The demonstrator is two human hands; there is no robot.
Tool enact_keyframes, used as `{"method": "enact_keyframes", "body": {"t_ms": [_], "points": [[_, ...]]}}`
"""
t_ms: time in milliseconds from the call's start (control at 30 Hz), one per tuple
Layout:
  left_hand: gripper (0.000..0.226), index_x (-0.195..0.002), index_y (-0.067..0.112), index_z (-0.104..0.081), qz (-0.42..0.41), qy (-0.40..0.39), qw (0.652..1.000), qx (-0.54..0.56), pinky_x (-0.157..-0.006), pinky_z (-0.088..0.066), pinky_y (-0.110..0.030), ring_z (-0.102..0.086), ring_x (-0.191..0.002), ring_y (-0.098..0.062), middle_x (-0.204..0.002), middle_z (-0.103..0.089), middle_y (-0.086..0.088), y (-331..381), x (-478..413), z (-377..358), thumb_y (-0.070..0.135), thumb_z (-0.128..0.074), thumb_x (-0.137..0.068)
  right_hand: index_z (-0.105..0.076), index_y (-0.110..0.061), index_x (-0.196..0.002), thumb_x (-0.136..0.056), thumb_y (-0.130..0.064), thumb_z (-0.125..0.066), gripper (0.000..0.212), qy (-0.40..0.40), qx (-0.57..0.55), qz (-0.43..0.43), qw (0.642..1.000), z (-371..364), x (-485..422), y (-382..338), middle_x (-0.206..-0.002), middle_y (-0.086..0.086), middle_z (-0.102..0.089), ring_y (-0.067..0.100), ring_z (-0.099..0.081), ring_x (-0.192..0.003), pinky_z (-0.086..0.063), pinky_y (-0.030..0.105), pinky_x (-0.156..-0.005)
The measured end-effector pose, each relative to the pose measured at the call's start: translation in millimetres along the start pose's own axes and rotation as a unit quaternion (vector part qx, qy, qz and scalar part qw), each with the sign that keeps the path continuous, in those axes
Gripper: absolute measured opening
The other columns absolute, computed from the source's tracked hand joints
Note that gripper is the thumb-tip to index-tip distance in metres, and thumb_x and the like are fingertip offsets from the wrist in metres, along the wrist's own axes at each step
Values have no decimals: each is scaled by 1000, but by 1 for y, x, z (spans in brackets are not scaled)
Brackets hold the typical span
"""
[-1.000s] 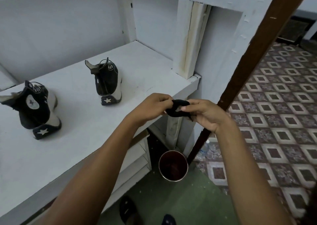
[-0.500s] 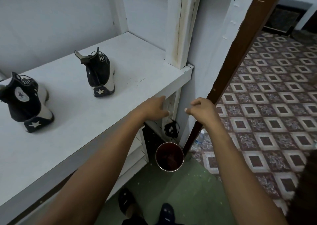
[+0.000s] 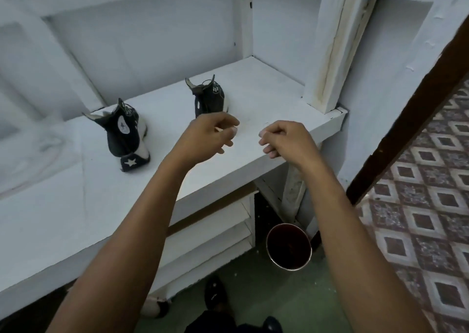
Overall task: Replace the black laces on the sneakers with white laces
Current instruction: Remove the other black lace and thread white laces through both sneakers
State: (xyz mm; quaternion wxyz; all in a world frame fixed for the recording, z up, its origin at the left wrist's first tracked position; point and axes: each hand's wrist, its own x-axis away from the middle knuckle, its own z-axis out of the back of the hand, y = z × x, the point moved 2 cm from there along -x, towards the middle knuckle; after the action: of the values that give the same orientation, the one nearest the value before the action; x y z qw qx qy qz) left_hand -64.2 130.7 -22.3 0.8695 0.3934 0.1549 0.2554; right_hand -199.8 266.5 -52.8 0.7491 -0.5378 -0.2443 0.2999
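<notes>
Both hands have risen from the front edge of the surface to just above it since half a second ago, and the dark lace bundle then falling beside the post is gone from view. Left hand and right hand: fingers loosely curled, relaxed, grasping nothing, side by side and apart. Near sneaker and far sneaker: upright on the surface, heels toward the camera, well apart; the left hand overlaps the far one's sole in this view. Progress, as judged: the black laces appear removed, though the eyelets are too small to confirm. No white laces are visible, so rethreading both shoes remains. Round metal-rimmed container: on the floor below the surface's corner, interior dark, contents unreadable. Brown wooden beam: leaning diagonally at right, apart from the shoes. Patterned tile floor lies beyond. No object stands between hands and sneakers.
</notes>
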Motion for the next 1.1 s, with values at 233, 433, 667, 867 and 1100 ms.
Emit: {"method": "enact_keyframes", "body": {"t_ms": [233,433,667,867,1100], "points": [[17,-111,18,-68,68,148,986,33,-70,-60,-31,-72,-84,-12,-103,-72,2,-42,43,118,16,-59,-97,-69,-9,-86,-92,-13,-59,13,-146,-63,82,984,-106,-26,-88,-79,6,-71,15,-63,-66,-54,26,-61],[11,-101,21,-70,98,256,960,53,-68,-58,-32,-73,-82,-17,-97,-72,-3,-81,72,199,15,-62,-96,-68,2,-92,-94,-8,-56,16,-255,-87,112,957,-194,-38,-142,-81,13,-70,18,-63,-67,-58,31,-71],[18,-112,17,-69,161,286,945,7,-69,-60,-30,-72,-84,-13,-100,-72,1,-168,92,285,18,-61,-96,-67,-11,-89,-93,-15,-54,14,-348,3,123,929,-331,-49,-179,-91,8,-73,21,-71,-83,-60,33,-82],[23,-116,20,-68,245,196,942,-122,-83,-55,-31,-65,-98,-15,-111,-70,0,-261,98,320,17,-64,-93,-64,-20,-102,-93,-18,-51,17,-350,187,174,901,-420,-67,-165,-106,0,-65,20,-63,-92,-53,32,-73],[45,-134,26,-55,299,93,899,-305,-100,-43,-40,-46,-127,-25,-139,-51,-3,-338,104,317,31,-67,-91,-59,-19,-120,-93,-21,-58,27,-277,324,249,870,-479,-77,-135,-116,3,-55,21,-56,-105,-49,34,-82]]}}
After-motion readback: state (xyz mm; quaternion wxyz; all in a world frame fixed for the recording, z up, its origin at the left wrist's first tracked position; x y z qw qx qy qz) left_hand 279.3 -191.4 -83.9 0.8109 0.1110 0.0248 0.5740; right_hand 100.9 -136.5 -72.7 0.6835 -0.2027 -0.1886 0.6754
